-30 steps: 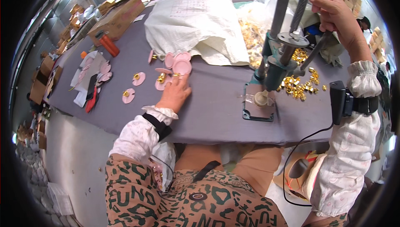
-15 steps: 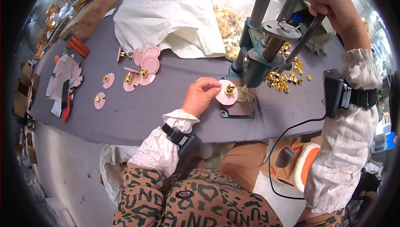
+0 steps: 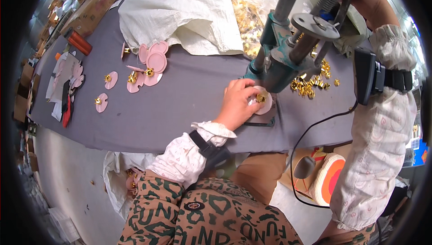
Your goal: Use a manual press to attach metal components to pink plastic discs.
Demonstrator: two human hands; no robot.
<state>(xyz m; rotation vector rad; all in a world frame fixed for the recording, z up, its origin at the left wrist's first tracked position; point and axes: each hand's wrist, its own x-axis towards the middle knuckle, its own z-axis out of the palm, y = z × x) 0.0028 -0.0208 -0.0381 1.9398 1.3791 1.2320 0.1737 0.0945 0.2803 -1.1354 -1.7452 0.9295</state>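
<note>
My left hand (image 3: 239, 101) has its thumb and fingers closed on the rim of a pink disc (image 3: 268, 105). A gold pronged fitting (image 3: 260, 97) sits at the disc's middle. The disc is over the base plate (image 3: 265, 122) of a green hand press (image 3: 282, 69), just below its column. At the upper right, partly cut off by the picture's edge, my right hand (image 3: 370, 0) is on the press lever (image 3: 342, 11). Its fingers look wrapped round the lever's upper end.
Several pink discs (image 3: 156, 61), some with gold fittings, lie on the grey cloth (image 3: 189, 96) at left. Loose gold fittings (image 3: 308, 86) are heaped right of the press. A white sack (image 3: 180, 15), red-brown cylinder (image 3: 78, 41) and red-handled tool (image 3: 67, 110) lie further off.
My left hand has moved right, bringing the pink disc with its gold fitting closer under the press. My right hand stays by the lever, now nearer the picture's top edge.
</note>
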